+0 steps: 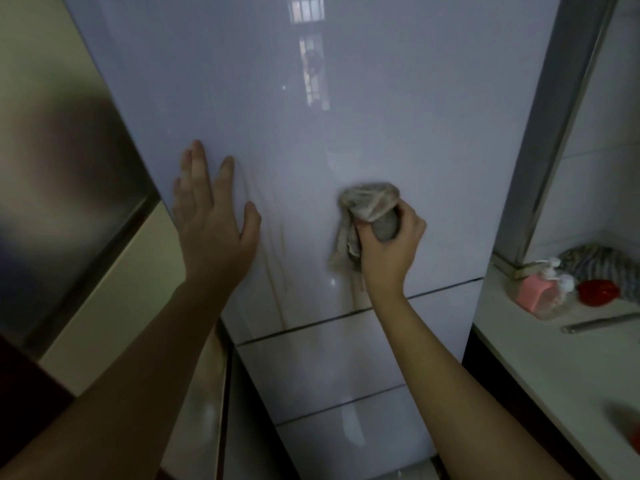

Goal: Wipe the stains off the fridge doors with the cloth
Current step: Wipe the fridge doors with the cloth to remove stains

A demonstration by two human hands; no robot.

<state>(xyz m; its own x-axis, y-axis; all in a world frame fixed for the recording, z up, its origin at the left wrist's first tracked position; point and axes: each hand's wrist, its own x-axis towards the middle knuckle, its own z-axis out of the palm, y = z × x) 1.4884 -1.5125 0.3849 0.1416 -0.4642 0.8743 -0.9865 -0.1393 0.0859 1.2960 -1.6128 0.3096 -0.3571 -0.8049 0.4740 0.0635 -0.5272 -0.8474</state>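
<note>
The tall glossy white upper fridge door fills the middle of the head view. Brownish streak stains run down it between my two hands and continue to the door's lower edge. My left hand lies flat against the door near its left edge, fingers straight. My right hand grips a bunched grey cloth and holds it against the door, right of the streaks. Two lower fridge drawers sit below the upper door.
A white counter stands to the right with a pink pump bottle, a red object, a striped cloth and a metal rod. A metal-edged panel is on the left.
</note>
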